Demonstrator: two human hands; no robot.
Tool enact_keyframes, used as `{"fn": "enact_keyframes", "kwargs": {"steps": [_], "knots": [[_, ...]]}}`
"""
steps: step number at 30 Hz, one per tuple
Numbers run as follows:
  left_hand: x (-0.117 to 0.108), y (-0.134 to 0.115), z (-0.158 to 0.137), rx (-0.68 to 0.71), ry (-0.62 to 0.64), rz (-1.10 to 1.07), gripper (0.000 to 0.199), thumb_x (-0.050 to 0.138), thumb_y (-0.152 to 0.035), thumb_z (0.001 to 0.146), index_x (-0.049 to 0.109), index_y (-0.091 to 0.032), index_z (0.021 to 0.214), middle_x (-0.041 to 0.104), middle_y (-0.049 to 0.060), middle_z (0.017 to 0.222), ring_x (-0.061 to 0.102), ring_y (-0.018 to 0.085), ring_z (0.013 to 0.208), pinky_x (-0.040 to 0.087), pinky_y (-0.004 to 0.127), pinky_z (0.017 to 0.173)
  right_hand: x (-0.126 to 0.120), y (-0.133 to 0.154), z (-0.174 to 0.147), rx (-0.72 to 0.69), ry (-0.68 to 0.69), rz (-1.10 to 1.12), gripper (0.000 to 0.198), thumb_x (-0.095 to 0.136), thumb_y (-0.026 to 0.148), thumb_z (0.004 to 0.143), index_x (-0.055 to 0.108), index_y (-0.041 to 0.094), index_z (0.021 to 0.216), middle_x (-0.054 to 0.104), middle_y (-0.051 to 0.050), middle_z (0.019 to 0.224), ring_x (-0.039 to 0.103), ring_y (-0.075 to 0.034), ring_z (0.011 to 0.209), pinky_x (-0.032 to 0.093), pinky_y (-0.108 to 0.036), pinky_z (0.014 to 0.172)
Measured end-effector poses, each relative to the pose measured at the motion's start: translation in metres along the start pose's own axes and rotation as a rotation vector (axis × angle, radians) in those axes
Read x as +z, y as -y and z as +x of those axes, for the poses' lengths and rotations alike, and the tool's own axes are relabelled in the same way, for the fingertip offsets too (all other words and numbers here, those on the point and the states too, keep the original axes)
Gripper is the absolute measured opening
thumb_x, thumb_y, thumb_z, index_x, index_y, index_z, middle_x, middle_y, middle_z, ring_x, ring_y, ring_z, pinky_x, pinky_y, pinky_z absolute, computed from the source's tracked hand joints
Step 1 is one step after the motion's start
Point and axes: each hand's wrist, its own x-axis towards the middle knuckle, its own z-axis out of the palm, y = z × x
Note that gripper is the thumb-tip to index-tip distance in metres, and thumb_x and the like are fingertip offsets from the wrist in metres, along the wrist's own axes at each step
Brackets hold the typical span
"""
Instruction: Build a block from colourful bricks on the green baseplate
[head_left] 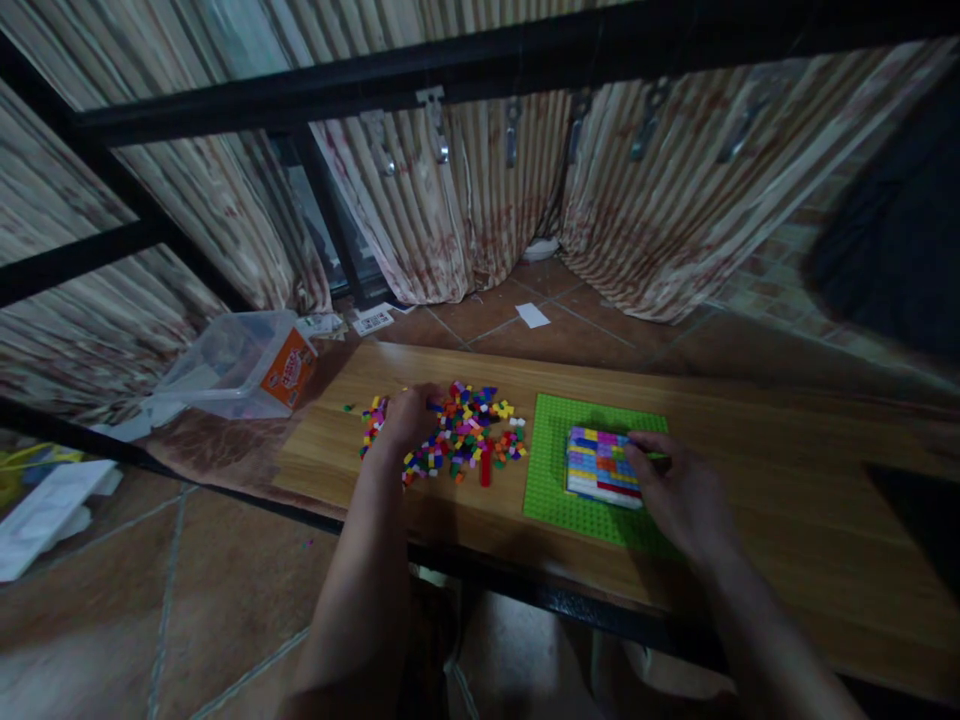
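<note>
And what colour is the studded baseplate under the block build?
The baseplate is bright green, and it shows best in the head view.

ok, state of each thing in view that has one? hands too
loose bricks: scattered
built block: assembled
green baseplate: flat on table
left hand: at loose bricks, grip unclear
right hand: at built block's right side, grip unclear
clear bin: lid unclear
curtains: hanging
white sheet: flat on floor
</note>
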Motion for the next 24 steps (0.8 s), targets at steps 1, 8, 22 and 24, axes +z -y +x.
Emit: {"fn": "enact_keyframes", "kwargs": {"steps": [1, 8, 22, 24], "knots": [[0.000, 0.002, 0.000, 0.009, 0.003, -0.023, 0.048, 0.049, -0.004, 0.067, 0.070, -0.017, 0.108, 0.074, 0.006, 0.103, 0.066, 0.019, 0.096, 0.049, 0.024, 0.086, 0.000, 0.000, 0.000, 0.003, 0.000, 0.000, 0.041, 0.047, 0.047, 0.084, 0.069, 0.019, 0.102, 0.072, -0.009, 0.092, 0.065, -0.023, 0.073, 0.051, -0.037, 0.071], [-0.008, 0.004, -0.009, 0.035, 0.037, -0.024, 0.049, 0.056, -0.008, 0.067, 0.069, -0.014, 0.114, 0.072, 0.010, 0.111, 0.066, 0.022, 0.100, 0.049, 0.026, 0.087, 0.001, -0.004, 0.000, -0.026, -0.009, -0.026, 0.041, 0.047, 0.048, 0.084, 0.069, 0.020, 0.102, 0.072, -0.009, 0.089, 0.065, -0.022, 0.069, 0.050, -0.036, 0.068], [-0.009, -0.003, -0.011, 0.027, 0.060, 0.032, 0.034, 0.052, -0.003, 0.066, 0.073, -0.015, 0.090, 0.074, 0.007, 0.087, 0.066, 0.021, 0.086, 0.048, 0.026, 0.081, -0.001, 0.004, 0.001, 0.051, 0.005, -0.025, 0.045, 0.048, 0.052, 0.079, 0.071, 0.019, 0.100, 0.072, -0.010, 0.087, 0.064, -0.024, 0.067, 0.050, -0.037, 0.068], [-0.008, -0.003, -0.012, 0.016, 0.047, 0.001, 0.032, 0.052, -0.004, 0.067, 0.073, -0.016, 0.089, 0.074, 0.007, 0.090, 0.066, 0.020, 0.087, 0.047, 0.026, 0.081, -0.001, 0.003, 0.000, 0.037, 0.002, -0.022, 0.045, 0.048, 0.052, 0.079, 0.070, 0.019, 0.100, 0.072, -0.009, 0.086, 0.063, -0.023, 0.066, 0.050, -0.037, 0.067]]}}
